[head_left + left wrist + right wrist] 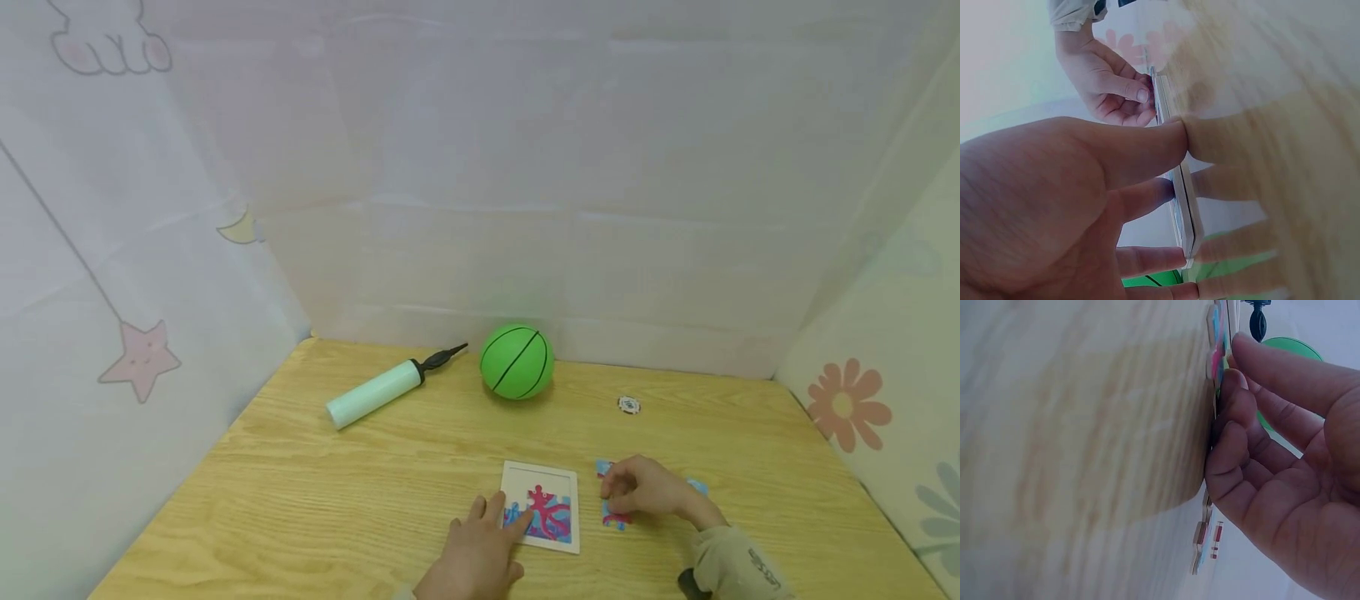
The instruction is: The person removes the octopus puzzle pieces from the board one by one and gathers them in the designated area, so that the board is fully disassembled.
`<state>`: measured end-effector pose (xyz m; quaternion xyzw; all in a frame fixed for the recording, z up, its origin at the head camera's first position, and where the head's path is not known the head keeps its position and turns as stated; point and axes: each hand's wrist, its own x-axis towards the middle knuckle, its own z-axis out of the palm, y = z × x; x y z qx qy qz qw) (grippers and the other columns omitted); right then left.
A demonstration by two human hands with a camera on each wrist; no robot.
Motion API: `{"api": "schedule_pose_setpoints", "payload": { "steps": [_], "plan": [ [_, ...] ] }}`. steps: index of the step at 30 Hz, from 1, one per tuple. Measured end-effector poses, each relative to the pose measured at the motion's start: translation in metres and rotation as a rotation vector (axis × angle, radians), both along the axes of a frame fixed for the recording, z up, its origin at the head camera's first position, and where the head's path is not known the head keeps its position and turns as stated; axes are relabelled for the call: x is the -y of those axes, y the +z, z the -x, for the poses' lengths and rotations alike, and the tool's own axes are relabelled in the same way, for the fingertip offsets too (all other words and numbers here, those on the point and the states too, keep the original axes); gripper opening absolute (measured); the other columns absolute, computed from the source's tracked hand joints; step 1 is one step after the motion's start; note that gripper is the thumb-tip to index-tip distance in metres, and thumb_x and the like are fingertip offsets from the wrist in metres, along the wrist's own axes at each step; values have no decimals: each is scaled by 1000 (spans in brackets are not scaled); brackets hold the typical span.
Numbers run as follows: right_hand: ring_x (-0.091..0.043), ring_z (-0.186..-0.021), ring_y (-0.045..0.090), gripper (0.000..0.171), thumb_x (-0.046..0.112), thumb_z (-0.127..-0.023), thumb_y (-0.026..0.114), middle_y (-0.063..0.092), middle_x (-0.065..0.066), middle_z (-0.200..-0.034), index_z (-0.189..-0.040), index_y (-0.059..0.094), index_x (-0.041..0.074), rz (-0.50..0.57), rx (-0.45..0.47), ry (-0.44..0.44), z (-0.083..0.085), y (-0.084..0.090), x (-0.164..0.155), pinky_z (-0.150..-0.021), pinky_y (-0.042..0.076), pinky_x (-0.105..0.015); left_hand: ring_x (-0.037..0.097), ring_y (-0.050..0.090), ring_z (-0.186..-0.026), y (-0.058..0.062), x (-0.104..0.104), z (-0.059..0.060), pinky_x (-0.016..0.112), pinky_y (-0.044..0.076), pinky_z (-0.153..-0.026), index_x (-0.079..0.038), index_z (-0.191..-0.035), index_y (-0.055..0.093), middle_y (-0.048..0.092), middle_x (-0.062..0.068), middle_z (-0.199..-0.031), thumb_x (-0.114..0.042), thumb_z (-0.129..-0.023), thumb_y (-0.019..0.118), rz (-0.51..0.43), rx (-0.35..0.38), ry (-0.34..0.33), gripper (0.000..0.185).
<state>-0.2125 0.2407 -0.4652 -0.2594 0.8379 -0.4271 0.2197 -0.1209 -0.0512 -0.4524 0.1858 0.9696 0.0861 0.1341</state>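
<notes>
Pale printed cloth (480, 167) encloses a wood-grain table (300, 500) on the sides I can see. With the pale puzzle frame (575, 508) as clock centre, items stand as follows. At twelve o'clock, near the cloth: a green ball (517, 362) with black lines. At ten: a mint-coloured pump (375, 394) with a black end. Between one and two: a round chip (629, 405), lying flat.

The frame lies flat on the tabletop; its lower part holds a pink-and-blue picture section (553, 521), its upper strip bare. At eight o'clock the left hand (476, 550) is released, fingers extended, the index resting on the picture section.

At three o'clock the right hand (651, 487) has its fingers bent over a loose puzzle piece (617, 522), thumb beside it; whether the piece is pinched, I cannot tell. Another piece (603, 468) lies just beyond, and a blue piece (699, 486) shows beside the right wrist.
</notes>
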Motion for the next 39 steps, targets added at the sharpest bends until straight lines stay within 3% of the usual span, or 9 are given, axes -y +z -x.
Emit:
{"api": "schedule_pose_setpoints", "payload": {
  "steps": [6,11,15,24,31,39],
  "plan": [
    [-10,-72,58,10,8,-86,69,65,-4,-82,-93,66,1,18,-6,-3,0,1,1,-66,47,-23,41,39,-131,1,1,-1,63,42,-92,-37,-143,44,37,11,-146,-42,-85,68,-6,-10,1,63],
    [-11,-79,59,8,13,-91,65,66,-2,-89,-93,67,6,16,-87,-48,0,2,1,-71,48,-24,40,40,-130,2,0,-2,62,43,-91,-36,-143,44,37,12,-147,-41,-85,69,-20,-9,11,64],
    [-9,-75,56,9,15,-92,64,65,-2,-87,-93,67,7,21,-155,-54,1,7,4,-67,47,-24,41,41,-129,2,0,-3,63,44,-89,-35,-142,45,38,13,-146,-39,-84,70,-35,-11,19,63],
    [-5,-75,57,14,16,-92,64,66,0,-86,-94,68,2,55,-246,-39,1,12,25,-67,49,-23,41,47,-122,3,-4,-6,61,47,-84,-31,-135,54,47,17,-136,-37,-79,75,-32,-92,-12,60],
    [-6,-75,56,11,19,-91,65,64,7,-84,-91,69,9,-2,-280,-67,4,10,58,-67,48,-23,44,48,-121,2,-4,-9,62,48,-81,-29,-137,53,47,16,-137,-37,-79,76,-77,-31,-3,63],
    [-9,-75,56,7,20,-91,67,62,8,-84,-91,69,14,-49,-242,-87,8,7,85,-65,47,-24,43,48,-121,-1,-5,-12,60,49,-80,-23,-134,57,48,16,-138,-40,-79,74,-28,-77,-25,60]
  ]
}}
